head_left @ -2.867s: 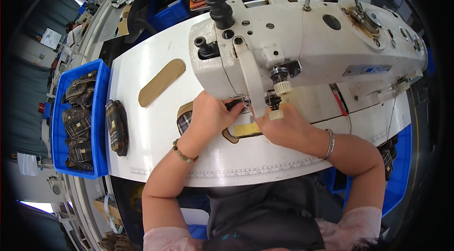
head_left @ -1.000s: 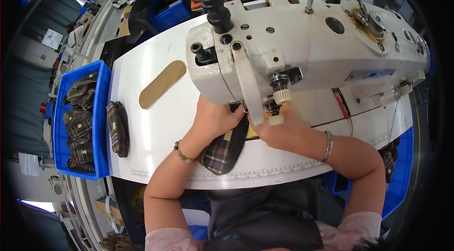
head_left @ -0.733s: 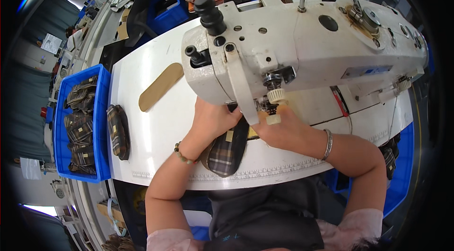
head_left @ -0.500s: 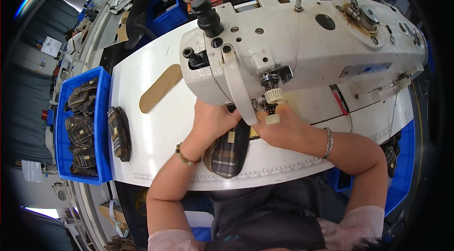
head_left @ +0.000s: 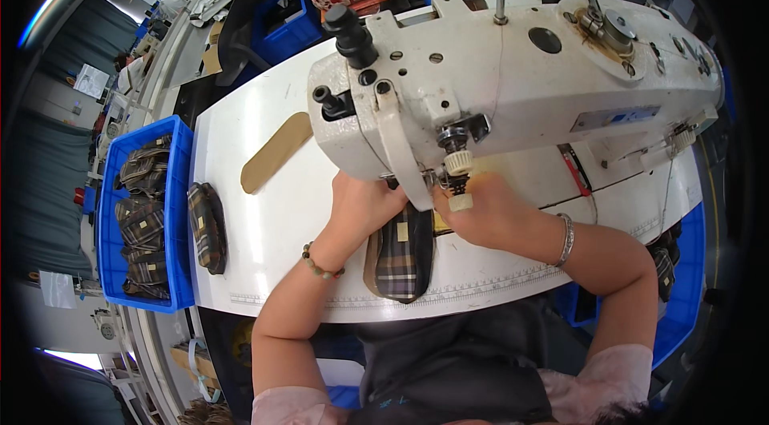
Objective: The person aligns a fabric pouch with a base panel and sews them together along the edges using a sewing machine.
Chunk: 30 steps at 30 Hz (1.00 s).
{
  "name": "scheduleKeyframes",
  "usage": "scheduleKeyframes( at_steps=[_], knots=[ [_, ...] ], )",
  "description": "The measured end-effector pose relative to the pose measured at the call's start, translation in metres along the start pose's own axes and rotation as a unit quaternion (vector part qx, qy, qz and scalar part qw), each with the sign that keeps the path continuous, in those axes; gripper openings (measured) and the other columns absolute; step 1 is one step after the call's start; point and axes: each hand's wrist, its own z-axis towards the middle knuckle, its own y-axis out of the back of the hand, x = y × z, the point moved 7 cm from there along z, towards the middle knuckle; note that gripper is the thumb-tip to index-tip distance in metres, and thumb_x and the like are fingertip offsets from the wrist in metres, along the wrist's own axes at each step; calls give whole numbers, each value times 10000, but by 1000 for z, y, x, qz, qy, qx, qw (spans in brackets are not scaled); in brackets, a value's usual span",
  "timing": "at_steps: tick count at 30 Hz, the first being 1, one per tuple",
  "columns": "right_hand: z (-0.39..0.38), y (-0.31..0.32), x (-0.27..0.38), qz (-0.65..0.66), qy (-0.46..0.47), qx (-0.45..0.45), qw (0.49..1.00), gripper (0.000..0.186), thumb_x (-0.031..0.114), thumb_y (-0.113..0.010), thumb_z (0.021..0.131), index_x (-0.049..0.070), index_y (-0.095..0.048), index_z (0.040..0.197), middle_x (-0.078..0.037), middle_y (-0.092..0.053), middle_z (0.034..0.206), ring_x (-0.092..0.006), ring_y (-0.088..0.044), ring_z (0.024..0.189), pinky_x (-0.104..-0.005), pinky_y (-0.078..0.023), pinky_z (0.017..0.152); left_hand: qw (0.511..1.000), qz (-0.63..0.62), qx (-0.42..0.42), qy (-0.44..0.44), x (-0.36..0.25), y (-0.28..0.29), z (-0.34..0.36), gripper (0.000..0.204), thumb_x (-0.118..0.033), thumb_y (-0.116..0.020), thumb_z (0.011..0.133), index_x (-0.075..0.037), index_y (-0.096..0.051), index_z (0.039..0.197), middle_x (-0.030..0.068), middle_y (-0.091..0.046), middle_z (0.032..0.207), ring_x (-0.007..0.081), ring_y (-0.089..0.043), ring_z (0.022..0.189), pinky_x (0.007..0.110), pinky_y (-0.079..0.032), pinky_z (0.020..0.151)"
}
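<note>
A plaid cloth shoe upper [head_left: 403, 261] in brown, black and white, with a small pale tag, lies under the head of a white sewing machine [head_left: 513, 72]. My left hand [head_left: 364, 205] grips its far end from the left, thumb pressed in beside the needle area. From the right, my right hand [head_left: 489, 213] pinches the same end, close under the tension knobs [head_left: 458, 162]. The machine head hides the needle and most fingertips. The near end of the upper rests on the white table [head_left: 296, 297], pointing toward me.
A tan insole-shaped piece [head_left: 276, 153] lies beyond my left hand. Another plaid upper [head_left: 207, 229] sits at the table's left edge, beside a blue crate [head_left: 183, 217] of similar ones. Red-handled snippers [head_left: 574, 170] lie beneath the machine arm. A ruler strip [head_left: 473, 287] runs along the near edge.
The upper's near end has swung to the right and now points more straight toward me. Both hands keep their hold by the needle area, nearly in place. The view has shifted slightly.
</note>
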Motion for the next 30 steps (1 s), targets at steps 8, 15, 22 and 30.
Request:
scheduleKeyframes(
  at_steps=[8, 15, 22, 30],
  knots=[
    [-7, -4, 45, 25, 251, 88, 964, 103, 157, -627, 790, 85, -568, 835, -44, -542, 898, -177, -613, 588, -310, -498, 491, 999, -3, 10, 43, 8, 1, 1, 229, -198, -736, 787, -94, -727, 991, 141, -705, 803, 351, -677, 708, 427, -535, 619],
    [-8, 4, 60, -134, 231, -72, 961, 93, 162, -629, 783, 101, -560, 795, -32, -548, 807, -108, -576, 584, -250, -439, 468, 996, -2, 40, 82, 13, -2, -1, 241, -224, -749, 778, -85, -732, 975, 143, -720, 836, 345, -695, 768, 416, -547, 651],
    [-19, -16, 58, -129, 235, 6, 963, 122, 179, -626, 666, 58, -623, 645, -199, -673, 849, -143, -566, 511, -253, -414, 425, 997, -40, 10, 57, 11, -2, 0, 303, -280, -785, 762, -98, -736, 999, 121, -715, 844, 331, -681, 754, 426, -538, 654],
    [-24, -10, 66, -148, 242, 22, 959, 229, 182, -624, 627, -37, -676, 666, -362, -676, 861, -169, -609, 504, -280, -456, 414, 996, 83, 12, -1, -13, 4, -17, 261, -211, -776, 770, -81, -730, 992, 103, -698, 920, 282, -674, 872, 400, -530, 743]
  ],
)
